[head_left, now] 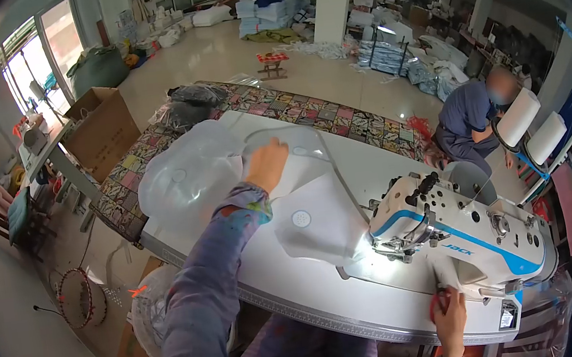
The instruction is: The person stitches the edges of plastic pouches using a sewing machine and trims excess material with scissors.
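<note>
My left hand (268,165) is stretched over the table, its fingers closed at the grey-edged end of a translucent plastic piece (301,142). A whitish translucent panel with a small round vent (301,218) reaches from there to the lit needle area of the white and blue sewing machine (456,232). Beside my left hand lies a pile of clear plastic pieces (188,173). At the front right, below the machine arm, my right hand (450,319) is wrapped round red-handled scissors (438,301); their blades are hard to make out.
Patchwork cloth (313,106) covers the table's far side, with a dark bundle (193,104) on it. Two white thread cones (518,117) stand behind the machine. Nearby are a cardboard box (103,130), a crouching co-worker (469,114) and a white bag (152,315).
</note>
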A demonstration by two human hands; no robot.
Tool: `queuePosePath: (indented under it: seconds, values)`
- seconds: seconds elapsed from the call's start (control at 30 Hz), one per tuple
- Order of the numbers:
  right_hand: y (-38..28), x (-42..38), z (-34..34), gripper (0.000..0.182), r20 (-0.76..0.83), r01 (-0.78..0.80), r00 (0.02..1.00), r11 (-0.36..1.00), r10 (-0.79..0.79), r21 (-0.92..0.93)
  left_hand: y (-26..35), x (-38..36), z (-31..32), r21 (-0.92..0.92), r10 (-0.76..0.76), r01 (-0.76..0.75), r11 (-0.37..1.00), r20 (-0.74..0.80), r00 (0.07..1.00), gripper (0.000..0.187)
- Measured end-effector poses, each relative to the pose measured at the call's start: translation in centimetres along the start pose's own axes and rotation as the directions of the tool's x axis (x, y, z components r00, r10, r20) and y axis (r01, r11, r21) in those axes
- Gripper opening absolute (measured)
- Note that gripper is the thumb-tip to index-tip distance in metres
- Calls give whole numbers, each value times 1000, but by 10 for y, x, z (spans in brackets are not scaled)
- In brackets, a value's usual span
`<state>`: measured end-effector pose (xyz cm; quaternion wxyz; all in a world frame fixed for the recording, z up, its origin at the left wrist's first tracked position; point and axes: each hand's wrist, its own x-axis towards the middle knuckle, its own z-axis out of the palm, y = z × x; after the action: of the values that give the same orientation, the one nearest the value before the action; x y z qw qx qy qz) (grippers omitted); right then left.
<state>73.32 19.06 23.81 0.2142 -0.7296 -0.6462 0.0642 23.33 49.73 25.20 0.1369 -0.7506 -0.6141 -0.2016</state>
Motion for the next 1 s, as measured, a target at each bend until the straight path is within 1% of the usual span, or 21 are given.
queuePosePath:
  seconds: [0.03,0.07,0.1,0.13,0.17,0.23,0.27,0.3,0.33,0.37,0.43,0.47,0.53,0.57,0.63,0.67,0.73,0.77,0.83,0.9,1.0]
  values:
    - [-4,-1,0,49,55,98,993,989,-104,109,-1,3,-22,-50,-15,12,999,-73,997,13]
    - [-9,-4,8,52,187,-68,982,922,-5,382,-3,4,-48,-99,-35,20,995,-144,989,14]
    - [-25,-7,5,61,343,-205,939,781,-11,589,-5,6,-72,-132,-44,16,991,-212,976,14]
    - [-43,-9,6,62,410,-271,906,597,-107,755,-6,5,-96,-165,-54,9,986,-275,960,15]
    - [-63,-11,8,63,447,-350,868,374,-215,859,-5,1,-125,-163,-54,9,987,-270,961,15]
    - [-112,-8,10,64,459,-397,822,240,-336,886,-5,-9,-178,-174,-16,-36,984,-285,958,16]
    - [-135,-7,14,64,498,-431,798,255,-341,866,-3,-16,-190,-171,-12,-38,985,-280,960,16]
    - [-158,-4,20,64,534,-463,772,271,-345,844,-1,-25,-200,-113,31,-63,992,-267,963,19]
    - [-180,1,28,65,479,-460,745,163,-464,873,1,-35,-208,-55,72,-88,995,-250,966,23]
    - [-200,7,39,67,408,-463,713,54,-571,885,2,-44,-215,-54,73,-89,995,-246,967,23]
    - [-240,14,66,70,363,-519,689,-78,-627,851,4,-64,-226,4,77,-78,997,-209,975,25]
    - [-259,17,74,70,365,-522,689,-79,-626,849,5,-73,-229,3,77,-78,997,-205,976,25]
    - [-290,26,86,71,396,-612,664,-156,-634,776,6,-90,-233,37,41,-36,999,-172,984,26]
    - [-298,33,96,71,397,-613,664,-157,-634,774,6,-98,-234,37,41,-36,999,-169,985,26]
    - [-311,45,111,72,387,-521,783,-173,-487,836,4,-110,-234,24,41,-37,999,-174,984,19]
    - [-314,48,111,72,386,-519,783,-172,-488,837,4,-116,-234,24,41,-37,999,-176,984,19]
    - [-318,51,109,72,332,-410,854,-124,-402,904,4,-125,-232,14,25,-23,1000,-156,987,19]
    - [-320,52,110,72,337,-414,852,-122,-400,902,3,-127,-230,11,23,-21,1000,-152,988,19]
    - [-320,47,112,71,284,-348,882,-112,-376,931,2,-132,-224,-5,-2,2,1000,-172,985,22]
    - [-321,43,113,70,308,-369,880,-110,-362,923,1,-134,-222,-17,-21,18,1000,-167,986,24]
    - [-321,38,116,68,269,-323,891,-95,-365,942,0,-136,-219,-31,-48,44,999,-162,986,28]
